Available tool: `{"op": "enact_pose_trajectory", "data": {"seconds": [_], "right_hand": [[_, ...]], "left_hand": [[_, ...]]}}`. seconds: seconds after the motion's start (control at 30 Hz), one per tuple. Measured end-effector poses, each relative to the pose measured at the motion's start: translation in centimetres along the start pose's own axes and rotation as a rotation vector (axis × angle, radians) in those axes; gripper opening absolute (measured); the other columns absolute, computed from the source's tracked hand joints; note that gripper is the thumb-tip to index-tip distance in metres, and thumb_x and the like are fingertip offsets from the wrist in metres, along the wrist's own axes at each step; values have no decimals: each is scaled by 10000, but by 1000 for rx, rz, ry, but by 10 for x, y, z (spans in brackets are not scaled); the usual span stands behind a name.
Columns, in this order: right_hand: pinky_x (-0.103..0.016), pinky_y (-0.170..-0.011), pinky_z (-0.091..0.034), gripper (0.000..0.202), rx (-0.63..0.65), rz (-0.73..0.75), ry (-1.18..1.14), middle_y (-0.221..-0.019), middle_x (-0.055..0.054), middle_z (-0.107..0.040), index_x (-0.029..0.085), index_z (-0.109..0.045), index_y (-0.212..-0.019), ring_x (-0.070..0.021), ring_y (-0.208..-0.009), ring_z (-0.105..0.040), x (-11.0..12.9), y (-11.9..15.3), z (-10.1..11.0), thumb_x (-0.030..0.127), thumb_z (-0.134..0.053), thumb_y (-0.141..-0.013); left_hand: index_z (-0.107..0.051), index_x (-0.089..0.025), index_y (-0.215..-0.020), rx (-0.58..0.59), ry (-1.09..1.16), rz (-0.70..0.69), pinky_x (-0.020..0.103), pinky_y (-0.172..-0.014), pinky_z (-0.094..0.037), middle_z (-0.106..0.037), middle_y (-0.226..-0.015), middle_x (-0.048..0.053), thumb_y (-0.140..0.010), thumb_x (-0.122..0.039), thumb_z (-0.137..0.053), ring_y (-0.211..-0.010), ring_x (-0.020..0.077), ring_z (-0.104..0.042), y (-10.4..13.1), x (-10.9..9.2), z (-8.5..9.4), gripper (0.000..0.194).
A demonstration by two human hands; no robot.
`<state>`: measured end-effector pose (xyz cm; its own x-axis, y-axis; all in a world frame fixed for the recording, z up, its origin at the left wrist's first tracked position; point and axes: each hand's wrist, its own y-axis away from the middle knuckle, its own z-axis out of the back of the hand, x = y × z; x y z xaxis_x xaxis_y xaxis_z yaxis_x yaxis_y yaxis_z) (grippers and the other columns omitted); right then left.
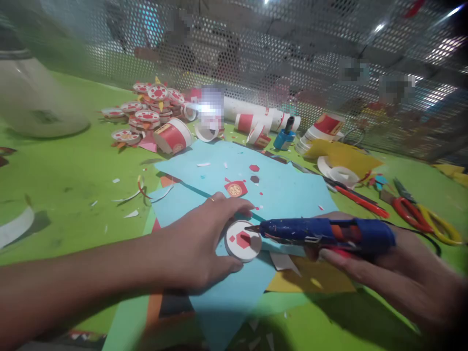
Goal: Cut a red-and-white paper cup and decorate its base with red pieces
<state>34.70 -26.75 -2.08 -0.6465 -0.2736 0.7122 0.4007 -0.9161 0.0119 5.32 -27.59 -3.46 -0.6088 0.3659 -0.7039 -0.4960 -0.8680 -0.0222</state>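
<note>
My left hand grips a round white paper disc by its edge, thumb at the near side and fingers at the far side. On the disc lie a red hexagon and a small red diamond. My right hand is wrapped round a blue hot glue gun. Its nozzle points left, over the disc's upper right part; I cannot tell whether the tip touches. Light blue paper sheets lie under the disc. Beyond my left hand are a red paper piece with a round gold emblem and a red hexagon.
Finished-looking red and white discs are piled at the back left. Paper cups, a blue bottle and a white tape roll stand behind. To the right lie a red cutter and scissors. A perforated screen borders the table.
</note>
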Motion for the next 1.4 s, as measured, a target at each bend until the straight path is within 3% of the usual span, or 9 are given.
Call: {"op": "enact_pose_trajectory", "data": {"seconds": [0.13,0.27,0.37,0.6,0.7,0.83,1.07,1.27,1.4], "right_hand": [[-224,-660,-587,330,59,12,13,-906,26,-725,336,-620,-1110,-213,-809,-706,4,-2,-4,402,-655,-789],[-219,-578,-569,238,169,77,23,-755,44,-676,326,-618,-1054,-181,-656,-672,12,-9,-6,402,-594,-830],[-225,-554,-562,276,120,78,58,-773,40,-685,331,-599,-1096,-192,-665,-673,14,-11,-9,403,-591,-830],[-299,-683,-586,340,111,37,85,-969,-3,-715,321,-574,-1146,-255,-832,-691,13,-8,-14,408,-603,-818],[-313,-695,-588,347,99,36,72,-1014,-3,-715,331,-572,-1147,-253,-795,-698,11,-8,-14,406,-613,-811],[-282,-634,-587,318,96,72,82,-1003,12,-722,347,-569,-1134,-242,-778,-699,11,-8,-16,396,-600,-822],[-291,-622,-586,327,75,43,138,-974,-38,-723,280,-606,-1103,-250,-771,-694,13,-6,-19,446,-591,-822],[-384,-658,-594,396,-50,-49,147,-920,-43,-727,293,-656,-1049,-295,-789,-686,3,-4,-19,539,-637,-740],[-391,-598,-592,394,-33,-46,219,-860,-40,-731,297,-670,-1023,-295,-738,-685,5,-5,-20,569,-603,-746]], "left_hand": [[-393,-247,-1310,10,71,-5,387,-972,-408,-528,-1253,48,-736,-249,-647,-1148,234,-488,0,-1,2,628],[-424,-243,-1281,-10,85,11,406,-984,-394,-530,-1258,52,-727,-289,-669,-1169,251,-474,-1,1,0,607],[-441,-223,-1256,-23,70,-13,406,-959,-409,-565,-1209,58,-709,-285,-692,-1134,252,-492,-3,3,-2,605],[-454,-221,-1243,-53,60,-22,400,-947,-413,-590,-1187,53,-679,-282,-731,-1123,254,-495,-6,5,-4,632],[-457,-223,-1240,-52,56,-9,406,-947,-412,-589,-1193,54,-674,-280,-736,-1126,259,-494,-6,4,-4,633],[-466,-205,-1236,-58,49,-19,389,-935,-423,-592,-1185,55,-674,-276,-736,-1108,246,-506,-5,3,-4,627],[-458,-217,-1243,-69,54,-32,382,-923,-431,-593,-1164,54,-671,-283,-745,-1090,237,-515,-4,6,-7,642],[-458,-220,-1238,-65,61,-29,388,-916,-435,-594,-1156,60,-664,-270,-745,-1079,240,-519,-5,4,-6,644],[-465,-211,-1230,-53,52,-24,396,-913,-433,-595,-1161,65,-671,-271,-739,-1090,251,-513,-5,4,-5,625]]}}
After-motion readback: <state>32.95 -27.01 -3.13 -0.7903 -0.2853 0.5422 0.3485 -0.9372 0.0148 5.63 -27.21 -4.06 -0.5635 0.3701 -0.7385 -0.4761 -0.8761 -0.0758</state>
